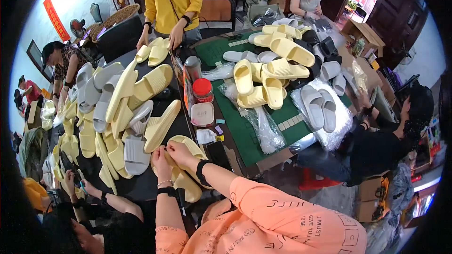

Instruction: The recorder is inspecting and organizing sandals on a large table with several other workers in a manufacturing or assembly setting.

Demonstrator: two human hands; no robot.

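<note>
Both hands on a pale yellow slide sandal at the near tabletop edge

The left hand (161,159) and right hand (180,152) pinch the upper edge of a yellow sandal (187,165), fingers closed on its rim — a two-point grip that appears to steady the soft foam while its edge is worked. The sandal lies on the dark tabletop (146,185) just ahead of the person's chest, apparently stacked on a second one, close enough for fine finger work. Left of it, a heap of yellow and grey sandals (113,112) lies within reach. To the right, a red-lidded jar (203,89) stands near a green mat (245,127) carrying further sandals and clear plastic bags (263,129). Other people work around the tabletop.
</note>
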